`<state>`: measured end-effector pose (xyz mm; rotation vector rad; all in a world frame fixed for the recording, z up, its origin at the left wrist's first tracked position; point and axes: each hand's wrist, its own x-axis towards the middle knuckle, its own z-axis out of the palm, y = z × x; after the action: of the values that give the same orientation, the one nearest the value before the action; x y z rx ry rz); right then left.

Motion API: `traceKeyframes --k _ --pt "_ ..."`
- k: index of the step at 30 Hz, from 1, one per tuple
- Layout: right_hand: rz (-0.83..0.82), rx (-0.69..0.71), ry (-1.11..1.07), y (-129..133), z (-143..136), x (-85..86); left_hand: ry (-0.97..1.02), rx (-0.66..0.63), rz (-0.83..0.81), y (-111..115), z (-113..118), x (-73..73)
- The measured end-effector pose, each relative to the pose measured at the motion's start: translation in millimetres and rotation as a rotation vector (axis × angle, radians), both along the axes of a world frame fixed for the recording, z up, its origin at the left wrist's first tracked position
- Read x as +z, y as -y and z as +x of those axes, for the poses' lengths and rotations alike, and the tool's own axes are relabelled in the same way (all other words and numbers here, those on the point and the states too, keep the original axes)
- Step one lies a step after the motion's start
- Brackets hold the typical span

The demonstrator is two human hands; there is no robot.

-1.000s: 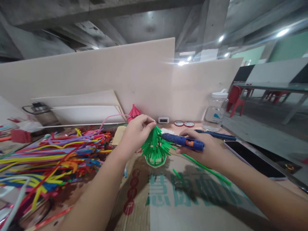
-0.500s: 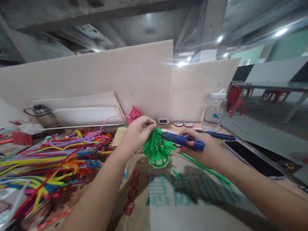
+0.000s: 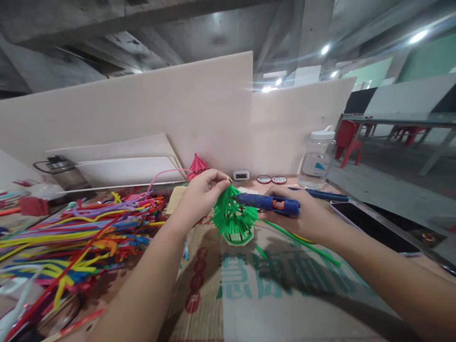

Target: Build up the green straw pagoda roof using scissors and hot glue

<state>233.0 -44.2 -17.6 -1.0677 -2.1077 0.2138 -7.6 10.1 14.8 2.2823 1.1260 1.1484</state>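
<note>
A green tiered model (image 3: 235, 221) made of fuzzy strips stands upright on the cardboard (image 3: 285, 304). My left hand (image 3: 204, 192) pinches its pointed top between thumb and fingers. A blue glue gun (image 3: 267, 203) lies in the grip of my right hand (image 3: 299, 211), its nozzle at the upper right side of the model. Long green strips (image 3: 306, 244) lie under my right wrist, and a short green piece (image 3: 261, 251) rests on the cardboard in front of the model.
Many coloured pipe cleaners (image 3: 81, 237) pile up at the left. Behind stand a pink model (image 3: 197, 165), a small white display (image 3: 241, 175) and two round tins (image 3: 271, 180). At the right are a clear bottle (image 3: 316, 161) and a phone (image 3: 374, 228).
The glue gun has tilted closer to level and moved slightly left, its nozzle lower against the green model. My left hand still holds the top.
</note>
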Motion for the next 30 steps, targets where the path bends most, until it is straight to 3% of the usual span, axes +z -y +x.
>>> traceKeyframes --k 10,30 --pt "-0.026 -0.08 -0.032 -2.0 1.4 -6.3 0.018 0.003 0.012 2.0 2.2 -0.1" --pt "0.087 -0.033 0.058 -1.2 0.2 -6.2 0.008 0.008 0.015 0.8 2.1 -0.3"
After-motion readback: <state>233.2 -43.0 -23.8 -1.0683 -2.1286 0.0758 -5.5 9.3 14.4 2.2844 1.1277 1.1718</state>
